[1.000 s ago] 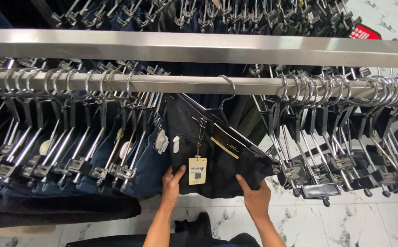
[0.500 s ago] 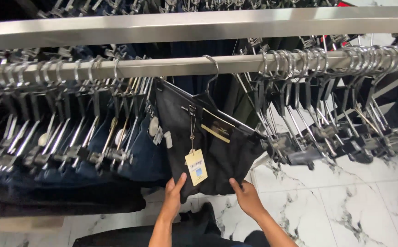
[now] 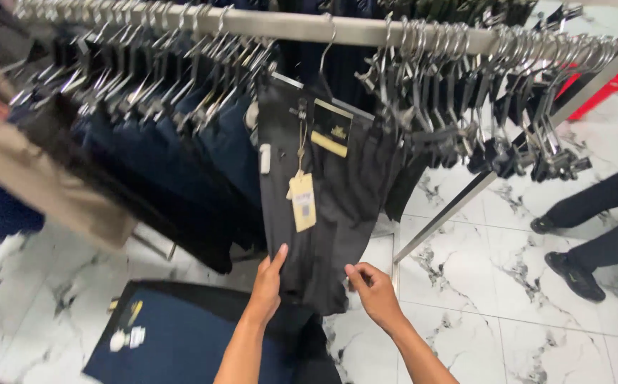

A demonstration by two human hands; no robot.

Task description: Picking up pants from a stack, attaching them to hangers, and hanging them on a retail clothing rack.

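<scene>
Your left hand (image 3: 267,281) lies flat and open against the lower edge of the dark trousers (image 3: 326,199), which hang from the metal rail (image 3: 394,32). Your right hand (image 3: 373,288), fingers loosely curled, touches that hem, gripping nothing; a beige tag (image 3: 303,201) dangles from the waistband.

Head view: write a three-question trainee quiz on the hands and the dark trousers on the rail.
1. True or false: the left hand lies on the lower part of the hanging dark trousers.
2. What hangs on a string at the front of the trousers? A) a red ribbon B) a pale paper tag C) a key
3. Fill in: the trousers hang from a metal ____.

Key:
1. True; the right hand is at the lower edge too.
2. B
3. rail; empty clip hangers hang to the right of the trousers.
</scene>
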